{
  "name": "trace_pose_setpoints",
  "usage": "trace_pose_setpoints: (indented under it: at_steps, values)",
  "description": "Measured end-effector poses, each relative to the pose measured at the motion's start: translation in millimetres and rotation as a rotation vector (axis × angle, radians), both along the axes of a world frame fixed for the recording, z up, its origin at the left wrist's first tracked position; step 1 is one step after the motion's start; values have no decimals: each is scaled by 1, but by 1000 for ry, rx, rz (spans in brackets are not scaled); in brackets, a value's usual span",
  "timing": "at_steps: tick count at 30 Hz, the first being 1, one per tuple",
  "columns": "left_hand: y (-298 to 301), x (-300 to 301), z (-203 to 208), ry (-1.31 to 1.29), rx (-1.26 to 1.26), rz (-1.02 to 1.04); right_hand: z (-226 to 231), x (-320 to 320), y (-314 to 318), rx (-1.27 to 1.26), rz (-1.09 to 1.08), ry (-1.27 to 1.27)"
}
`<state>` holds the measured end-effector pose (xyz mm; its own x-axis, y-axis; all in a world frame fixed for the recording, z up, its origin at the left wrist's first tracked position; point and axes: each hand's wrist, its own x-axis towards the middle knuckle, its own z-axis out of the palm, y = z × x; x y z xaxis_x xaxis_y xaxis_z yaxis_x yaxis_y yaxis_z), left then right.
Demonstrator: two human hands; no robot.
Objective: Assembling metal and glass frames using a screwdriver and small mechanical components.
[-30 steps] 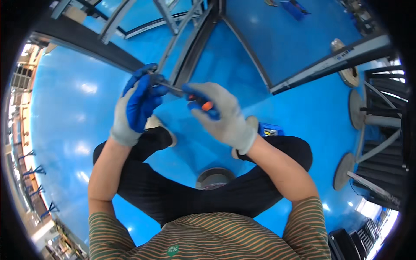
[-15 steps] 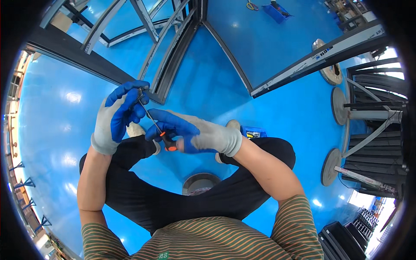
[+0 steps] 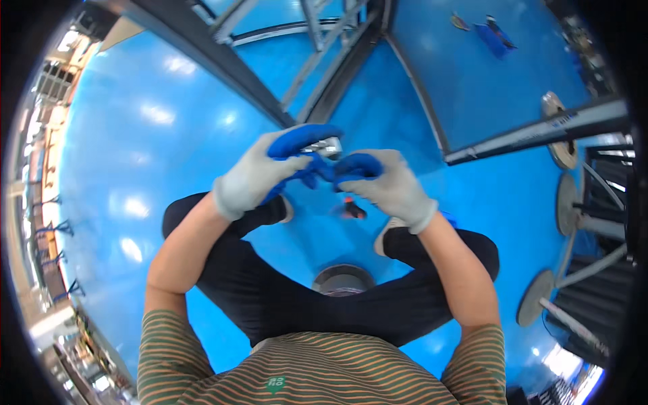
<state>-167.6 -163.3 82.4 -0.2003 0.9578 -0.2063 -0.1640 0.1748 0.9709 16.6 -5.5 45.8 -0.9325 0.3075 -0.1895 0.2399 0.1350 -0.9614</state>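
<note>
My left hand [image 3: 266, 169], in a grey-and-blue work glove, grips a shiny metal fitting [image 3: 327, 147] between thumb and fingers. Close on its right, my gloved right hand [image 3: 388, 185] has its fingers curled and pressed together, pointing at the fitting. Whatever those fingers hold is hidden. A black-and-orange screwdriver [image 3: 354, 209] shows blurred just below the right hand. Whether it hangs from that hand, falls or lies on the floor I cannot tell.
Dark metal frames [image 3: 233, 64] stand ahead, with a large panel [image 3: 496, 88] at the right. A blue tray [image 3: 495, 39] shows beyond. A rack of dark profiles [image 3: 594, 270] stands far right. Between my feet on the blue floor is a round dark object [image 3: 343, 275].
The screwdriver was in my right hand with its shaft reaching my left fingers; now its handle shows lower, blurred. My left hand now shows a metal fitting. The view has swung left.
</note>
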Motion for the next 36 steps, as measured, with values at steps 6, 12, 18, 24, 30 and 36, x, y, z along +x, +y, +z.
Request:
trace_pose_setpoints:
  at_steps: [6,12,18,24,30,36]
  values:
    - [3,-1,-1,-37,10,4,-8,-5,5,-137,13,2]
    - [5,-4,-6,165,9,4,-11,-6,10,-107,99,53]
    - [4,-1,-10,95,-88,40,-8,-5,7,66,64,30]
    - [4,-2,-15,39,41,93,-16,-4,7,-202,100,117]
    - [3,-2,-8,45,-17,67,3,-5,10,-94,103,0]
    - [3,2,-3,168,-69,63,3,-4,12,-133,149,15]
